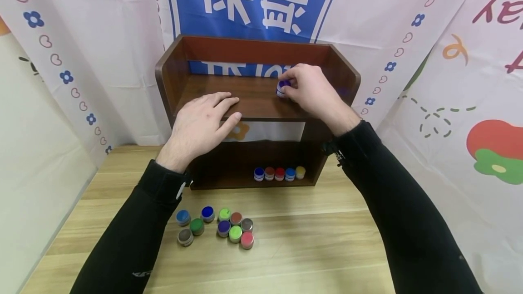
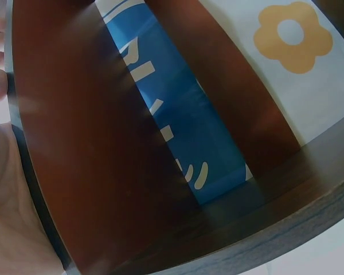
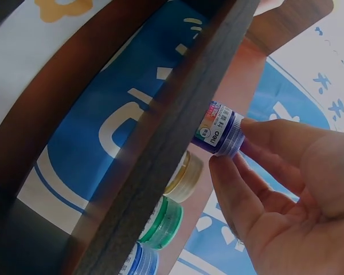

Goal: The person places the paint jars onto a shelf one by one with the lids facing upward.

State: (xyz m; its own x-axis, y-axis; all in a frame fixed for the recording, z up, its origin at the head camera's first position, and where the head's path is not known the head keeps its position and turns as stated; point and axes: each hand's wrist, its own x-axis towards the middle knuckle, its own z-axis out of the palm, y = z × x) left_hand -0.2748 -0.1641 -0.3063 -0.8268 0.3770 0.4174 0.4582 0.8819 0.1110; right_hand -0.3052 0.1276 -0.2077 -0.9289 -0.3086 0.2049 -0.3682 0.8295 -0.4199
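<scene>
My right hand pinches a small paint jar with a dark blue-purple lid at the upper shelf of a brown wooden rack. In the right wrist view, thumb and fingers grip the labelled jar near its lid, and its base meets the shelf. Beside it stand a yellow jar, a green jar and a blue jar; the right hand and forearm hide these in the head view. My left hand rests on the upper shelf's left part, fingers extended, holding nothing.
On the rack's lower shelf several jars stand in a row at the right. More jars with coloured lids are grouped on the wooden table in front. Printed cloth hangs behind the rack, and the rack's sides rise around the upper shelf.
</scene>
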